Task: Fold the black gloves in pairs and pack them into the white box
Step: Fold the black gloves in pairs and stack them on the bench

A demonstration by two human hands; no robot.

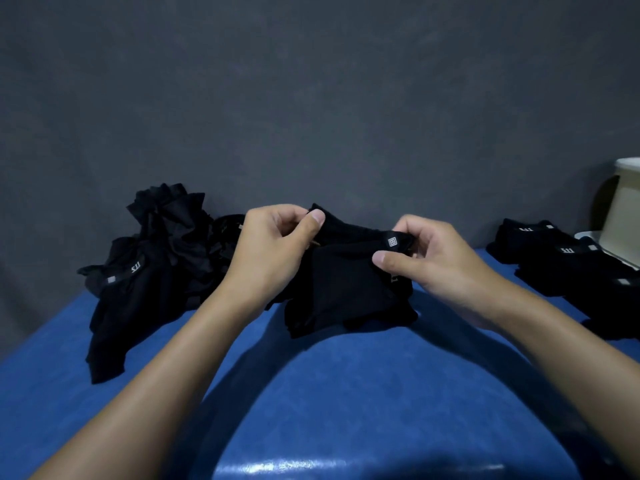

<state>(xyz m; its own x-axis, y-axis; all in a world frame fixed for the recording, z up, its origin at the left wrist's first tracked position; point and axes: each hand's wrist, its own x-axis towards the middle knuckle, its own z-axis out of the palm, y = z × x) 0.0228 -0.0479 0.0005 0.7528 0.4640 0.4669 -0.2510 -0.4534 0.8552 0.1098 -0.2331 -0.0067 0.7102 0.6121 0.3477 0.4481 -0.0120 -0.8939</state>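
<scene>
1. We hold the black fabric gloves [346, 285] between both grips. The cuff edge is uppermost and stretched left to right. The long axis runs from that edge down toward us, and the lower end rests on the blue table [346, 393].
2. Our left grip [273, 247] is curled, with the thumb pressed to the forefinger, pinching the cuff's left corner.
3. Our right grip [436, 258] pinches the right corner between thumb and bent fingers, just beside a small white square label [392, 241].
4. Left of the left grip lies a loose heap of black gloves [156, 265].
5. Right of the right grip lie folded black pairs [554, 265]. Beyond them stands the white box [627, 209], only partly in view.
</scene>
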